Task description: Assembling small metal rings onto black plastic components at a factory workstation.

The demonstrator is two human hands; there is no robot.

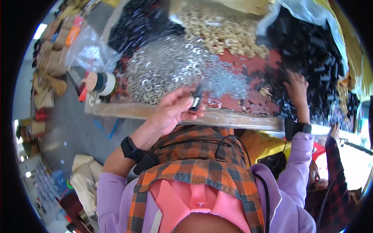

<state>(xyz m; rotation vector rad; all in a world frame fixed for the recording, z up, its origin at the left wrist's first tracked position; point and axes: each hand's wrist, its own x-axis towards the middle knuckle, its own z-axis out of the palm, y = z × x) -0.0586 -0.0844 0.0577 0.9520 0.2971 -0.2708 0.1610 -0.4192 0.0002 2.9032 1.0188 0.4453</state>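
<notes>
Black part [197, 94], one: in your left hand [171, 108], fingers pinched on it, above the bench [241, 119], near edge; probably light, stiff, slick; grip its sides. Your right hand [298, 86]: among black pieces [311, 50], right edge; finger opening, hold unclear.
</notes>
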